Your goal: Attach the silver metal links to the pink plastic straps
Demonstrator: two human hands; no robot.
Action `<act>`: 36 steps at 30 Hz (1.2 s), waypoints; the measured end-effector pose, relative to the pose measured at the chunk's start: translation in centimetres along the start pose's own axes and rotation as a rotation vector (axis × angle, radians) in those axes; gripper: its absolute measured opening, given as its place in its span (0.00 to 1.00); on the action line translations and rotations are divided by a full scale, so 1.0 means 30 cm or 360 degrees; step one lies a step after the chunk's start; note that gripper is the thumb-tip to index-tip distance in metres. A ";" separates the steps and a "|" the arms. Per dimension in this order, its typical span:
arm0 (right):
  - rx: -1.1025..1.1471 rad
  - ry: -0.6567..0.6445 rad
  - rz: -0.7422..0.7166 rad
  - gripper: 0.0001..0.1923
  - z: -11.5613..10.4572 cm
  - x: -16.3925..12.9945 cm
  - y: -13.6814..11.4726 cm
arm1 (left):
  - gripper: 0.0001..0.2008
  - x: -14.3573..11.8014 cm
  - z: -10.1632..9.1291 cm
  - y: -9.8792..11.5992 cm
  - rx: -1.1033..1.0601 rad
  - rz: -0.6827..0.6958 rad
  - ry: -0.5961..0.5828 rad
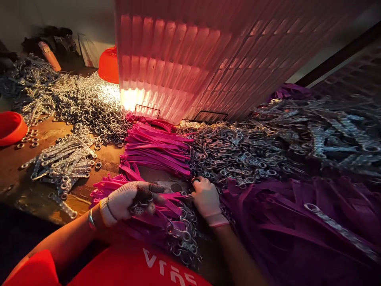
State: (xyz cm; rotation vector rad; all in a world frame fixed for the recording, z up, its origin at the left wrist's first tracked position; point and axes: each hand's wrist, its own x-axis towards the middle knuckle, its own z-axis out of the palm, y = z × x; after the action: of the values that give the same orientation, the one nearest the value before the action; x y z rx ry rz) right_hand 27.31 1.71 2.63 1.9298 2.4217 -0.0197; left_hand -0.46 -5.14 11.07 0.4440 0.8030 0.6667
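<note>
Both my hands wear white knit gloves and rest low in the middle of a brown workbench (pixel 18 174). My left hand (pixel 126 200) lies on a bundle of magenta straps (pixel 166 216) fitted with metal rings, its worn dark fingertips curled around one strap. My right hand (pixel 205 196) sits just right of it, fingers bent down into the edge of a heap of metal clips and rings (pixel 238 155); what it pinches is hidden. A stack of magenta straps (pixel 157 145) lies straight behind my hands.
A tall ribbed translucent panel (pixel 208 59), lit pink from behind, stands at the back centre. More metal rings (pixel 89 105) and linked clips (pixel 62 163) cover the left. Orange bowls sit at the far left (pixel 10 127) and back (pixel 108 65). Purple straps (pixel 297 222) pile on the right.
</note>
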 end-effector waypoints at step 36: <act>0.1250 -0.0162 -0.0398 0.12 -0.288 -0.020 -0.331 | 0.16 0.069 0.023 -0.025 0.0117 0.0786 0.0328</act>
State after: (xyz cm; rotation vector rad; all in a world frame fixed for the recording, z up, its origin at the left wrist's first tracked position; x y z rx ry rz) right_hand 17.52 -0.77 11.10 1.7211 2.8035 -1.2013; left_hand 1.40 -4.32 10.00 0.6578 0.9227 1.1580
